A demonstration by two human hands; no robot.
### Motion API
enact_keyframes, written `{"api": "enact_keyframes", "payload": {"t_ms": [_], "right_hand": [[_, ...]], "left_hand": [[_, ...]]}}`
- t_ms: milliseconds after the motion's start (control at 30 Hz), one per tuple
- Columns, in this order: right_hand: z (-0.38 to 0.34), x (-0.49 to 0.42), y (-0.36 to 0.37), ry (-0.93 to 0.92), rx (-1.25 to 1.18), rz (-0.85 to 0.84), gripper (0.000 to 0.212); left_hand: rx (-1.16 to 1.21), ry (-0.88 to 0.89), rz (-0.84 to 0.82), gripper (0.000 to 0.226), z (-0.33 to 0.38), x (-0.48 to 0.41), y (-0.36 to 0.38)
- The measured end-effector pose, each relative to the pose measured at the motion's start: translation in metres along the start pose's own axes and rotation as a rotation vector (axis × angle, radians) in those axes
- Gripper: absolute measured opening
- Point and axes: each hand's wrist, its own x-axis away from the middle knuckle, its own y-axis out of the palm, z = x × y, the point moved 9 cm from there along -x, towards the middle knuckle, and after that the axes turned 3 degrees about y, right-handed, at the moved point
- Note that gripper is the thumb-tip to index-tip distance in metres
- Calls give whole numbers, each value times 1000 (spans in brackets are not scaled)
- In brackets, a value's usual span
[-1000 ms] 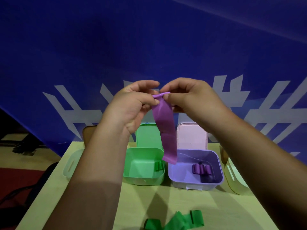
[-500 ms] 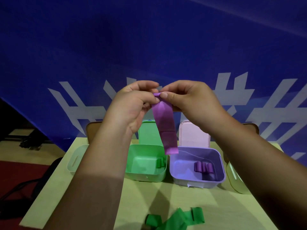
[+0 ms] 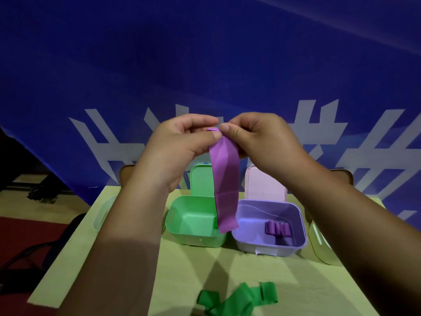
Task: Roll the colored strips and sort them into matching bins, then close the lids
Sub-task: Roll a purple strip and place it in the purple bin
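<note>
A purple strip (image 3: 224, 181) hangs down in the air above the bins, its top end curled into a small roll. My left hand (image 3: 180, 147) and my right hand (image 3: 262, 142) both pinch that rolled top end between thumb and fingers. Below stand an open green bin (image 3: 182, 224) with its lid (image 3: 201, 181) upright and an open purple bin (image 3: 298, 224) with a pink lid (image 3: 264, 185) upright. Three purple rolls (image 3: 278, 229) lie inside the purple bin. Loose green strips (image 3: 239, 299) lie on the table near me.
A pale bin (image 3: 102, 215) sits at the left behind my left forearm, and a yellowish bin (image 3: 319, 245) at the right by my right forearm. The yellow-green table (image 3: 182, 281) ends at a blue backdrop (image 3: 205, 65). Dark floor and cables lie to the left.
Both hands stay at the strip's top and keep working the roll. The hanging tail has swung slightly and hangs a little lower in front of the bins.
</note>
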Motion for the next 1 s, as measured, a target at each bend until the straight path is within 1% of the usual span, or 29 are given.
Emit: {"api": "enact_keyframes", "payload": {"t_ms": [100, 233, 367, 600, 767, 900, 1000], "right_hand": [[-1, 5, 0, 24, -43, -28, 29], [-2, 10, 2, 31, -63, -48, 47], [2, 14, 7, 68, -104, -72, 62], [7, 19, 13, 116, -206, -102, 45], [5, 23, 17, 112, -201, -96, 46], [0, 24, 17, 89, -153, -71, 47], [-5, 26, 15, 65, -120, -44, 49]], "left_hand": [[2, 25, -17, 22, 1, 6, 2], [5, 22, 9, 15, -2, 8, 1], [-2, -6, 28, 14, -6, 12, 0], [7, -23, -11, 18, -10, 19, -1], [-17, -36, -12, 18, -13, 25, -3], [-56, -54, 5, 21, -12, 27, -4], [-99, -28, 18, 18, -6, 29, -6]]}}
